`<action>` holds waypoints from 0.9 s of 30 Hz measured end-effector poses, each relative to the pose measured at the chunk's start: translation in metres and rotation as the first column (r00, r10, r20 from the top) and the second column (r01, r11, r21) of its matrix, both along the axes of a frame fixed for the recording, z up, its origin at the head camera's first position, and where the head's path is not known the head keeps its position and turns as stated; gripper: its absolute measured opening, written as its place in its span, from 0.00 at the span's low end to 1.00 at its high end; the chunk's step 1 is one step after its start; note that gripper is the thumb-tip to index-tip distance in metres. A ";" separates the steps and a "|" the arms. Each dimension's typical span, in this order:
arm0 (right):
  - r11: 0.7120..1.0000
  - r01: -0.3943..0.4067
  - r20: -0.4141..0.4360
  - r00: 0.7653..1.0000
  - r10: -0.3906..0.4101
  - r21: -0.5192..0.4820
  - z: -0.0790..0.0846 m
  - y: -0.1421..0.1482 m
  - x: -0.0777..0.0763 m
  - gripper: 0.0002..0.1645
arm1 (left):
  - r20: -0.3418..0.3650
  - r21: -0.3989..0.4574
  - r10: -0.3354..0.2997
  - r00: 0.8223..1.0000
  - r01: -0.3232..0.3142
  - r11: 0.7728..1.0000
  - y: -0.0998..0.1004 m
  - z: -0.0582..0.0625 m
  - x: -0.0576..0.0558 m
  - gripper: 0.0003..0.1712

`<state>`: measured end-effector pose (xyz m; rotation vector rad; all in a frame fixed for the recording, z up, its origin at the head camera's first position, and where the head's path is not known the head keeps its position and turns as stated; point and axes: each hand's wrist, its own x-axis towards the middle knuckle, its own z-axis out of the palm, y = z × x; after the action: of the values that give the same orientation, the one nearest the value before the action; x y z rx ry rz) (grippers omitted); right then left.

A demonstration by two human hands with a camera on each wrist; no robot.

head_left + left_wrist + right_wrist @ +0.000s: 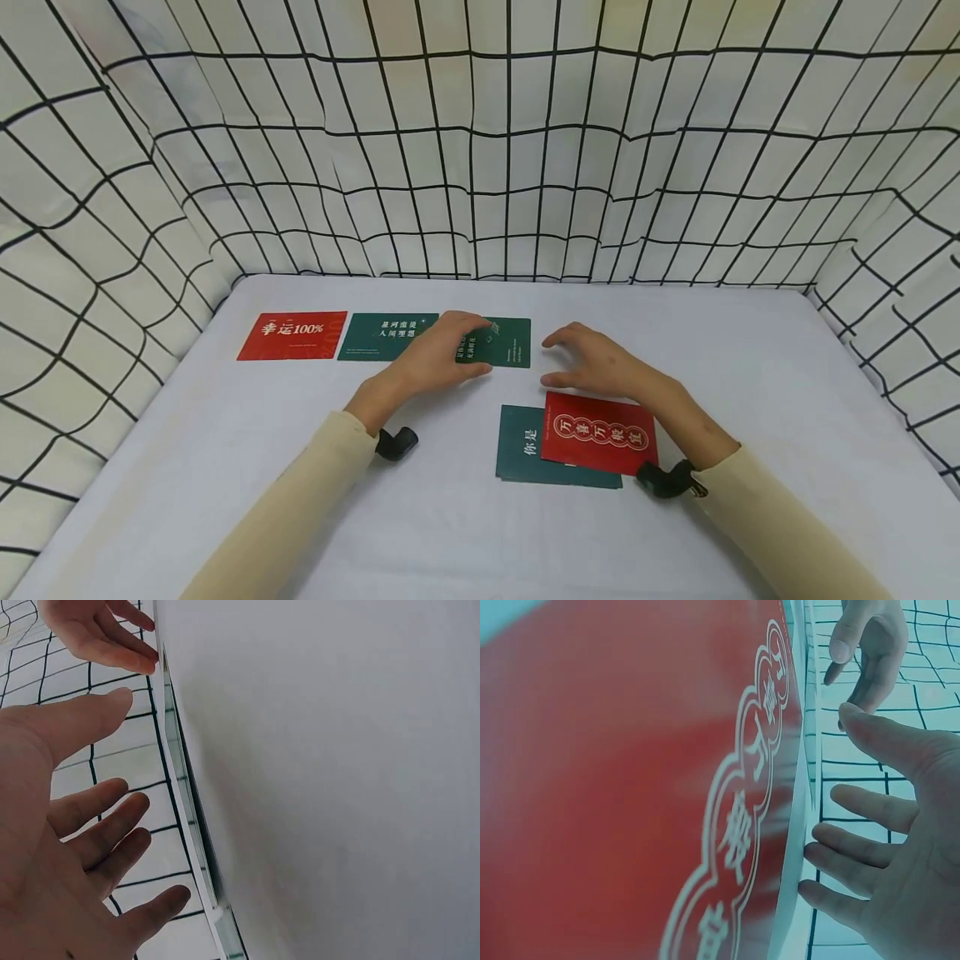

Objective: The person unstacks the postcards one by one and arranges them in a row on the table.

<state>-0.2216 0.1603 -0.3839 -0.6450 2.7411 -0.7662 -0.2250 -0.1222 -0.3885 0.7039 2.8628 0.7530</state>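
My left hand [435, 354] hovers at the back row, overlapping a green card [513, 343] with small white writing. In the left wrist view its fingers are spread and hold nothing. My right hand [596, 362] is to the right of that card, thumb and fingers apart with nothing between them. Just below the right hand lies a red card [600, 433] with a white ringed design, tilted over a green card [517, 458]. The red card [630, 787] fills much of the right wrist view, beside the open right hand [907, 855].
Further left in the back row lie a green card [378, 329] with white lettering and a red card [292, 336] at the end. A white cloth covers the table [375, 533]. Black netting [510, 158] over white sheets stands behind and along both sides.
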 end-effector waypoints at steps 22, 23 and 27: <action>1.000 0.009 0.035 0.999 -0.009 0.008 0.005 0.039 0.024 0.39 | 0.047 0.084 -0.116 0.992 0.112 0.990 0.030 -0.002 0.022 0.31; 1.000 0.012 0.040 0.999 -0.012 0.007 0.005 0.040 0.026 0.39 | 0.056 0.089 -0.125 0.991 0.120 0.989 0.032 -0.001 0.024 0.31; 1.000 0.020 0.053 0.998 -0.020 0.000 0.006 0.045 0.033 0.40 | 0.101 0.101 -0.155 0.983 0.145 0.984 0.039 -0.002 0.028 0.30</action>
<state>-0.1890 0.2055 -0.3775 -0.5901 2.7029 -0.7777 -0.1965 -0.0831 -0.3908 0.8522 2.6572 0.8778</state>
